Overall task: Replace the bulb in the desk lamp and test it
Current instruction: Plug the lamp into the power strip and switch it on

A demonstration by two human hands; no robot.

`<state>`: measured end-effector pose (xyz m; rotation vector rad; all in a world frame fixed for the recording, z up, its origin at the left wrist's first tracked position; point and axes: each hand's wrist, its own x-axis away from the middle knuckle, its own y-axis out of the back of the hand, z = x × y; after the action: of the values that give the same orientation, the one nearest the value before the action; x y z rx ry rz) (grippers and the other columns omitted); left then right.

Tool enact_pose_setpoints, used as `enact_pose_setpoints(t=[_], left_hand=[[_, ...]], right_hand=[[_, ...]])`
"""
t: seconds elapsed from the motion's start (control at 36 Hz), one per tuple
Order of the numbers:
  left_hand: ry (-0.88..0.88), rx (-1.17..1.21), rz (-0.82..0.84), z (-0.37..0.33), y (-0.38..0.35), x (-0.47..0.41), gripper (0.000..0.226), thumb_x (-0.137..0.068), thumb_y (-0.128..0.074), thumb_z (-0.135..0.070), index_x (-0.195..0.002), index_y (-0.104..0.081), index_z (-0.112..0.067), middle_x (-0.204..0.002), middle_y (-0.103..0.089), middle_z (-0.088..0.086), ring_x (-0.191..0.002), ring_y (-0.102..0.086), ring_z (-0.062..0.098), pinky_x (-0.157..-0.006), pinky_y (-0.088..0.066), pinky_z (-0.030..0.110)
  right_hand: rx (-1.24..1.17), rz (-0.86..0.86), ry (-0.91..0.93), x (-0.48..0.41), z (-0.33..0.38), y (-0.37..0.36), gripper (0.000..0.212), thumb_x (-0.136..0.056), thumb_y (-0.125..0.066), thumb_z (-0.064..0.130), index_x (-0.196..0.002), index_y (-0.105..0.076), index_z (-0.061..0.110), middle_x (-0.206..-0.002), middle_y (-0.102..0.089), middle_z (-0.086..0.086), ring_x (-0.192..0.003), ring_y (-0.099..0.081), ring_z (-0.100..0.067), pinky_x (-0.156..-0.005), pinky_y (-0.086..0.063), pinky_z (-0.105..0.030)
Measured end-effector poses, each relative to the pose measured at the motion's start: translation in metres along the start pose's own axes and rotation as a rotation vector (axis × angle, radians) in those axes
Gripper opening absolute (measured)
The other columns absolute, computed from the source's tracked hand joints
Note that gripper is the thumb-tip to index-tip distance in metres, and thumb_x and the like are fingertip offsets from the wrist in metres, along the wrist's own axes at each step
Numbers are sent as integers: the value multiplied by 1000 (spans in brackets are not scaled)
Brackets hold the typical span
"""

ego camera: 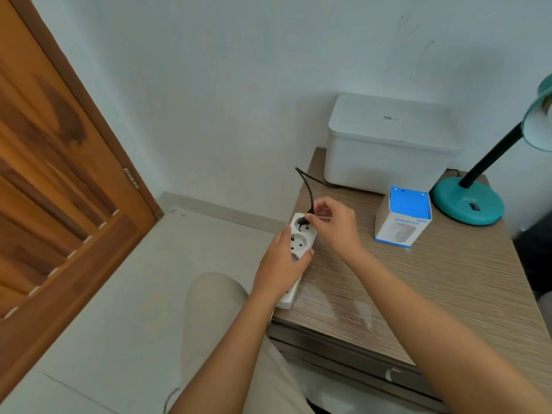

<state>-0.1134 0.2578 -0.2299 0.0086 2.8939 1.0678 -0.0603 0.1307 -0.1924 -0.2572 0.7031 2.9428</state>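
Observation:
A teal desk lamp (469,204) with a black neck stands at the table's far right; its shade (540,121) is cut off by the frame edge. A white power strip (300,240) lies along the table's left edge. My left hand (280,264) grips the strip around its middle. My right hand (334,225) pinches the lamp's black plug (303,221) at the strip's farthest socket. The black cord (307,186) arcs up from the plug and runs back toward the lamp behind the box. No bulb is visible.
A white lidded box (388,144) sits at the back of the wood-grain table (418,279). A small blue-and-white carton (403,216) stands beside the lamp base. A wooden door (59,189) is at left, pale floor below, and my knee (215,300) is by the table.

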Motion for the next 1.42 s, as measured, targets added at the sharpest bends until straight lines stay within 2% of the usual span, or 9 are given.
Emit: enact_pose_setpoints(t=[0.22, 0.42, 0.67, 0.78, 0.86, 0.94, 1.11, 1.25, 1.42], left_hand=[[1, 21, 2, 0, 0, 0, 47, -85, -57, -42, -126, -44, -23, -109, -53, -5, -94, -53, 11, -75, -47, 27], [14, 29, 16, -2, 1, 1, 55, -85, -56, -43, -134, -39, -25, -114, -51, -6, -97, -55, 12, -80, -49, 30], [36, 11, 17, -7, 3, 4, 48, -86, -56, -42, -128, -41, -26, -109, -52, -7, -94, -54, 11, -75, -48, 27], [30, 16, 25, -11, 6, 5, 52, -87, -58, -40, -132, -39, -22, -120, -43, -11, -107, -49, 6, -79, -43, 24], [56, 111, -40, -17, 12, 4, 60, -88, -60, -35, -138, -35, -14, -129, -31, -12, -115, -32, -1, -89, -36, 20], [76, 166, -102, -33, 18, -4, 70, -89, -58, -42, -145, -26, -15, -151, -25, -4, -137, -27, 11, -109, -33, 33], [-143, 176, -144, -111, 5, -41, 53, -93, -54, -34, -139, -40, -11, -144, -40, 4, -134, -36, 16, -111, -30, 30], [-312, 178, 10, -186, -42, -72, 46, -94, -53, -29, -135, -44, -9, -140, -46, 7, -132, -40, 19, -109, -31, 29], [-411, 105, 275, -239, -122, -100, 57, -95, -50, -36, -143, -31, -14, -148, -35, 1, -136, -31, 14, -105, -22, 19]], right_hand=[[121, 135, 21, -5, 5, 4, 14, -76, -71, 5, -76, -62, 15, -78, -65, -3, -73, -62, -15, -68, -51, -18], [180, 200, 29, -5, 7, -1, 7, -74, -72, 6, -77, -66, 6, -74, -64, -3, -69, -59, -12, -60, -45, -3], [156, 162, -16, -2, 7, -2, 4, -78, -71, 11, -80, -70, 7, -81, -71, -10, -76, -65, -17, -70, -50, -15], [211, 197, -7, -2, 15, 8, 9, -80, -68, 10, -87, -72, 6, -87, -72, -10, -77, -63, -15, -76, -53, -22], [181, 134, 6, -3, 25, 26, 13, -85, -62, 10, -93, -72, 7, -91, -72, -8, -79, -61, -11, -80, -50, -21], [151, 53, 2, -7, 36, 57, 19, -88, -58, 15, -101, -71, 8, -94, -72, -7, -83, -60, -9, -78, -44, -18], [147, -81, -14, -10, 32, 147, 22, -90, -56, 17, -106, -69, 9, -104, -71, -4, -95, -63, -11, -82, -43, -16], [243, -191, -116, -8, -5, 224, 28, -91, -55, 19, -114, -65, 8, -111, -70, -9, -104, -63, -20, -88, -42, -22], [280, -238, -288, -10, -67, 284, 35, -92, -53, 22, -124, -59, 8, -125, -63, -10, -116, -59, -22, -103, -43, -34]])
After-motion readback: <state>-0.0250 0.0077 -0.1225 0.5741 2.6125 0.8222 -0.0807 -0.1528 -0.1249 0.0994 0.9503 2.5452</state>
